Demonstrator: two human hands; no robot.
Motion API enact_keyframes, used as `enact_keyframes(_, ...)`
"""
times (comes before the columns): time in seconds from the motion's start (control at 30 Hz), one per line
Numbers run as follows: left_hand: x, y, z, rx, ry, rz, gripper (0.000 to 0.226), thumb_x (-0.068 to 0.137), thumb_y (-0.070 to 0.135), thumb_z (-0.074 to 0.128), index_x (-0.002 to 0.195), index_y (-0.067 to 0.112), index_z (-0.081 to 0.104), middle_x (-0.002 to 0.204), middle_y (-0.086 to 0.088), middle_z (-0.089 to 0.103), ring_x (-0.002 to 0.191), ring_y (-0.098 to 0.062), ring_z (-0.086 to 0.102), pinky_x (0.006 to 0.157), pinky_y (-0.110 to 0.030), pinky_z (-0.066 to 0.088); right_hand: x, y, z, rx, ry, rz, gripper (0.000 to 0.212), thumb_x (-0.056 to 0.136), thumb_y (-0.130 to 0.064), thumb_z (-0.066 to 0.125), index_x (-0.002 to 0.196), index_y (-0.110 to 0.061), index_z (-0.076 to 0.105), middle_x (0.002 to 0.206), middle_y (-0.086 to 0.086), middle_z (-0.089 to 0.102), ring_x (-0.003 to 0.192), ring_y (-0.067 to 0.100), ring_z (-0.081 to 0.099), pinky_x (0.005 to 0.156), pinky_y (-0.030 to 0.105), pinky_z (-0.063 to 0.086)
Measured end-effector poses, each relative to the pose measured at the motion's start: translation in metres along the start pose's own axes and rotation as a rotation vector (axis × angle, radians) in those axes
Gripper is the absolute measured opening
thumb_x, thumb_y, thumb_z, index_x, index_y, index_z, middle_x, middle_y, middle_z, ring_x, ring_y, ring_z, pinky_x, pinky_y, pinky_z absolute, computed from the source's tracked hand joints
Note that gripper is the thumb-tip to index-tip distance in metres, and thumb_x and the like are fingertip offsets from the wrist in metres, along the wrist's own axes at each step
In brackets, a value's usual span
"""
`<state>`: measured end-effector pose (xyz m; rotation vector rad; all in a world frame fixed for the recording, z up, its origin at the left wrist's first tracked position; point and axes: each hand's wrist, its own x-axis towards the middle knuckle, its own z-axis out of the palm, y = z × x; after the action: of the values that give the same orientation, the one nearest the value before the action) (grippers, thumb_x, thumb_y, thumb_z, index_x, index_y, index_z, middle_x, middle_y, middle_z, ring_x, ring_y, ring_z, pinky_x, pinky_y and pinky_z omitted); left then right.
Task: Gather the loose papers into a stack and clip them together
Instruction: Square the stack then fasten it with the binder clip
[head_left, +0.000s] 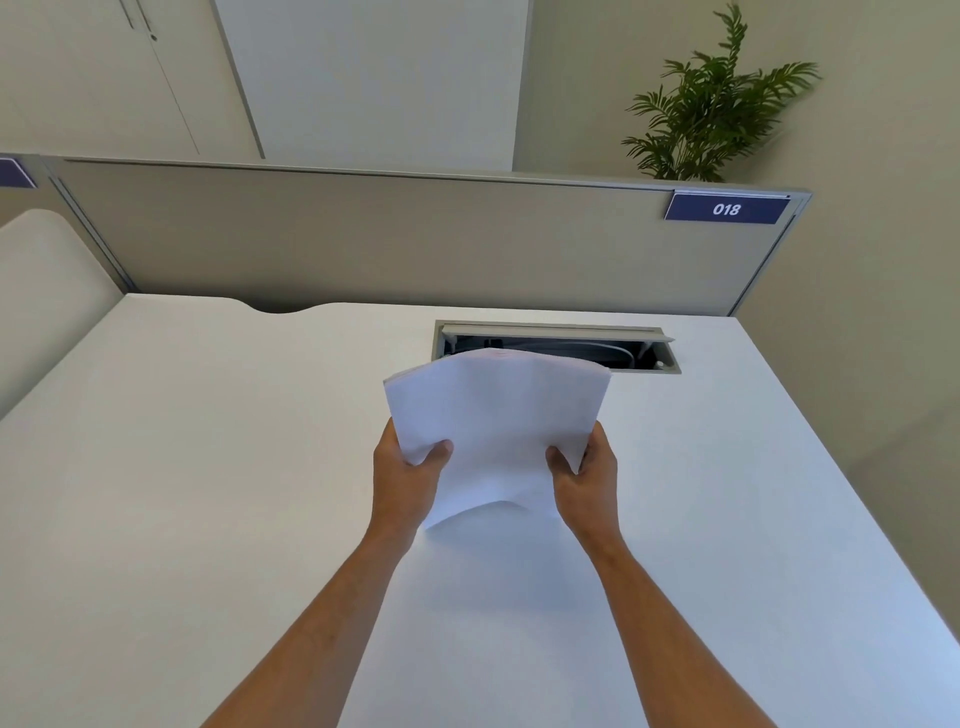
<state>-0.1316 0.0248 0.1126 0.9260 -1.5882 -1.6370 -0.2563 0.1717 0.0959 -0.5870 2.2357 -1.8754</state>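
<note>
A stack of white papers (498, 415) is held up above the white desk (208, 467), tilted with its top edge away from me and its lower edge curling. My left hand (408, 475) grips the stack's left side, thumb on the front sheet. My right hand (584, 478) grips the right side the same way. The sheet edges at the top left are slightly fanned. No clip is in view.
An open cable hatch (644, 345) is set into the desk just behind the papers. A beige partition (363, 239) with a blue "018" label (726, 209) closes the desk's far edge. A potted plant (711, 104) stands behind it at the right.
</note>
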Motion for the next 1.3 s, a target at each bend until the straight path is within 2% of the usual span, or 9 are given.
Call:
enact_keyframes(0.17,0.0,-0.01,-0.002,-0.022,-0.045,-0.071,0.026,0.083,0.008,0.074,0.103,0.023,0.065,0.099,-0.002,0.072,0.093,-0.025,0.068,0.079,-0.039,0.056,-0.005,0.013,-0.001,-0.029,-0.045,0.042,0.058,0.086,0.001,0.062,0.131,-0.025,0.035,0.112,-0.024,0.05,0.102,-0.012,0.053,0.077,0.008,0.046)
enact_keyframes(0.4,-0.01,-0.025,-0.001,0.024,-0.044,-0.09,0.013,0.086,0.015,0.073,0.096,0.02,0.066,0.093,0.0,0.072,0.087,-0.022,0.068,0.067,-0.026,0.05,-0.011,0.026,0.001,-0.055,-0.051,0.091,0.057,0.088,0.0,0.061,0.134,-0.021,0.035,0.109,-0.024,0.052,0.099,0.001,0.056,0.09,0.027,0.046)
enact_keyframes(0.5,-0.008,-0.022,0.001,0.002,-0.027,-0.065,0.012,0.086,0.014,0.073,0.094,0.019,0.066,0.091,0.002,0.073,0.084,-0.017,0.068,0.07,-0.028,0.05,-0.011,0.035,-0.002,0.012,-0.001,0.117,0.063,0.086,-0.011,0.069,0.135,-0.029,0.033,0.106,-0.009,0.062,0.101,0.007,0.061,0.09,0.031,0.05)
enact_keyframes(0.67,-0.006,-0.019,0.007,-0.227,-0.019,-0.101,0.023,0.084,0.007,0.074,0.106,0.013,0.069,0.102,0.002,0.076,0.095,-0.016,0.071,0.081,-0.029,0.055,-0.019,0.045,-0.008,0.278,0.135,0.322,0.092,0.078,-0.031,0.08,0.147,-0.035,0.018,0.14,-0.003,0.045,0.122,0.012,0.049,0.095,0.028,0.038)
enact_keyframes(0.73,-0.006,-0.017,0.01,-0.317,-0.028,-0.108,0.028,0.085,0.004,0.072,0.112,0.013,0.068,0.109,0.002,0.075,0.1,-0.015,0.07,0.082,-0.025,0.055,-0.022,0.05,-0.008,0.439,0.108,0.359,0.095,0.071,-0.038,0.084,0.147,-0.025,0.028,0.142,-0.002,0.049,0.125,0.016,0.051,0.098,0.033,0.041)
enact_keyframes(0.8,-0.007,-0.018,0.015,-0.403,-0.04,-0.138,0.032,0.085,0.002,0.071,0.114,0.014,0.068,0.113,0.001,0.074,0.105,-0.017,0.069,0.088,-0.03,0.055,-0.026,0.054,-0.004,0.648,0.017,0.4,0.083,0.064,-0.041,0.087,0.135,-0.02,0.05,0.131,-0.001,0.063,0.126,0.025,0.056,0.094,0.037,0.049)
enact_keyframes(0.9,-0.011,-0.024,0.024,-0.514,-0.045,-0.204,0.04,0.082,0.003,0.073,0.121,0.009,0.065,0.12,-0.004,0.071,0.112,-0.023,0.067,0.099,-0.042,0.05,-0.033,0.051,0.005,0.765,-0.039,0.401,0.045,0.082,-0.02,0.07,0.126,-0.014,0.059,0.125,0.004,0.067,0.122,0.028,0.059,0.092,0.04,0.052)
enact_keyframes(1.03,-0.022,-0.035,0.032,-0.608,-0.071,-0.275,0.042,0.086,0.002,0.069,0.127,0.008,0.062,0.126,-0.007,0.068,0.118,-0.027,0.064,0.1,-0.046,0.048,-0.031,0.048,0.002,0.653,0.025,0.316,0.044,0.086,-0.017,0.07,0.128,-0.011,0.059,0.127,0.009,0.066,0.118,0.027,0.062,0.098,0.047,0.049)
enact_keyframes(1.3,-0.026,-0.056,0.019,-0.556,0.032,-0.428,0.044,0.079,-0.006,0.071,0.117,0.014,0.065,0.112,-0.002,0.073,0.097,-0.018,0.071,0.073,-0.033,0.06,-0.015,0.052,-0.03,0.428,0.045,0.356,0.034,0.081,-0.01,0.074,0.113,-0.007,0.065,0.105,0.009,0.075,0.094,0.029,0.071,0.07,0.038,0.058)
